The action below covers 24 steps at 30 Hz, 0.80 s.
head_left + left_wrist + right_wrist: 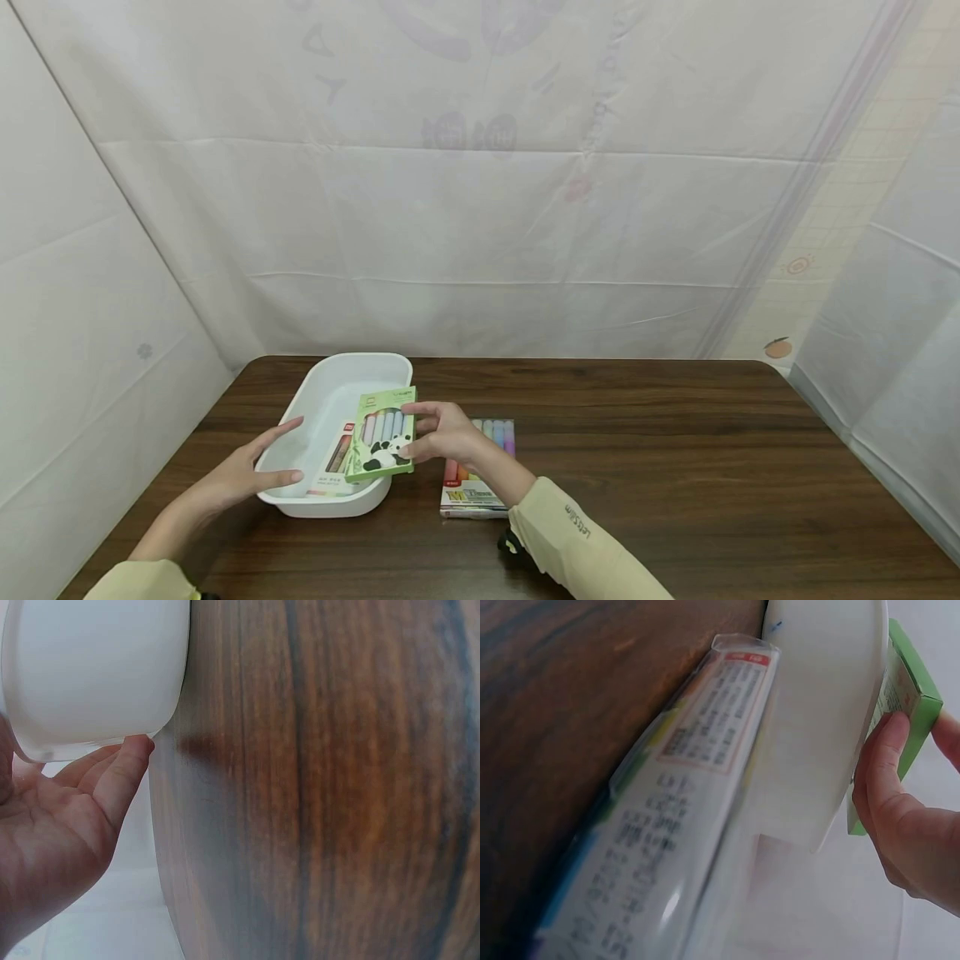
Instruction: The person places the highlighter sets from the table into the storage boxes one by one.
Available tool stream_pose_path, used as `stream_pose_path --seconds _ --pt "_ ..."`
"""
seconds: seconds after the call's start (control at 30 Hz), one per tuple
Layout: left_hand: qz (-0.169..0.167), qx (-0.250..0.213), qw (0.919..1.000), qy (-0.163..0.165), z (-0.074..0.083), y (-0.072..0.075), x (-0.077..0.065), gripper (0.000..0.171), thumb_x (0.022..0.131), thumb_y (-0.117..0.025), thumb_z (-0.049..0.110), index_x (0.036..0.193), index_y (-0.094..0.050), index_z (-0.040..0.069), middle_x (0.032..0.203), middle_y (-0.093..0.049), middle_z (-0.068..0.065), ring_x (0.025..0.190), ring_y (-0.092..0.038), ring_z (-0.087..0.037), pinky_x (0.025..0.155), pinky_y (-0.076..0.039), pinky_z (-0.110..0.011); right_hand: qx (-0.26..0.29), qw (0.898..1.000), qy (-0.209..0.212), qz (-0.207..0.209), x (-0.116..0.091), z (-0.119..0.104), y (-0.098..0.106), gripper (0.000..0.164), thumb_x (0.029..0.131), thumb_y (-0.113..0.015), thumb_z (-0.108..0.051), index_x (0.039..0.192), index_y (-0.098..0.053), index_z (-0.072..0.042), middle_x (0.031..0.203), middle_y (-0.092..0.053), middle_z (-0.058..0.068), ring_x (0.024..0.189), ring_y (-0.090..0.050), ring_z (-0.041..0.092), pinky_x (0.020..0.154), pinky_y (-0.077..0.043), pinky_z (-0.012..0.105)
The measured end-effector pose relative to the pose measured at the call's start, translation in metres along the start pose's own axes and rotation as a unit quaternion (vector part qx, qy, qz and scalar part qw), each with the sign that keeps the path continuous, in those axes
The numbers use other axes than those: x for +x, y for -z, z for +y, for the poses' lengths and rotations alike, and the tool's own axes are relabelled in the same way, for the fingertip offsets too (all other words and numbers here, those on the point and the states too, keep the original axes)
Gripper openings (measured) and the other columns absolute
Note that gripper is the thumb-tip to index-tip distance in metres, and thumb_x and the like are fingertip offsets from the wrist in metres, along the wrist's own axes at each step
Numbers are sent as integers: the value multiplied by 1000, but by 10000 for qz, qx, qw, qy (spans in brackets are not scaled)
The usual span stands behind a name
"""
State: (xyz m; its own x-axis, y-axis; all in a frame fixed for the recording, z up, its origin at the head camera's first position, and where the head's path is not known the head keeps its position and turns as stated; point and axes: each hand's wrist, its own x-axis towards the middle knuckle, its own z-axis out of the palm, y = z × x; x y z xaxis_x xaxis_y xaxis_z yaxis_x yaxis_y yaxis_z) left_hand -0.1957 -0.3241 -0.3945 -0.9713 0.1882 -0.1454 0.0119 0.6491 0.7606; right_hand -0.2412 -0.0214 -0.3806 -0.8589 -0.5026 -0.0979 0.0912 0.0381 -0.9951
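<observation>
Right hand (448, 433) pinched flat green cardboard box (382, 429) over white oblong plastic tray (330, 507); left hand (242, 477) gripped rim (305, 391), probably steadying.

A green panda-printed pen box (382, 425) is held tilted over the white bin's (322, 507) right rim.

"LetsSlim" on the right sleeve (592, 548)
</observation>
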Motion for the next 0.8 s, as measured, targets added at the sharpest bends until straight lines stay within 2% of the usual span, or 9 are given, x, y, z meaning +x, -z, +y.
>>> stream_pose_path --seconds 0.3,0.53,0.8 --pt "-32 3 10000 25 0 0 0 83 82 -67 29 145 -17 9 143 -11 -36 126 -19 -55 89 -28 -67 -79 9999 -1 97 1 -1 -3 56 70 -67 14 123 -54 -1 95 -62 15 66 -63 22 66 -54 40" --pt "-17 2 10000 25 0 0 0 83 82 -67 29 145 -18 8 142 -12 -37 125 -21 -53 89 -29 -66 -168 9998 -27 96 4 -1 -4 57 71 -68 13 124 -53 -2 94 -61 10 68 -64 19 68 -54 38" --pt "-22 5 10000 64 1 0 -1 83 82 -67 29 145 -18 9 142 -12 -36 126 -20 -53 89 -28 -66 -85 9998 68 137 6 -6 -8 59 70 -67 16 124 -53 -1 91 -64 13 69 -64 22 63 -54 34"
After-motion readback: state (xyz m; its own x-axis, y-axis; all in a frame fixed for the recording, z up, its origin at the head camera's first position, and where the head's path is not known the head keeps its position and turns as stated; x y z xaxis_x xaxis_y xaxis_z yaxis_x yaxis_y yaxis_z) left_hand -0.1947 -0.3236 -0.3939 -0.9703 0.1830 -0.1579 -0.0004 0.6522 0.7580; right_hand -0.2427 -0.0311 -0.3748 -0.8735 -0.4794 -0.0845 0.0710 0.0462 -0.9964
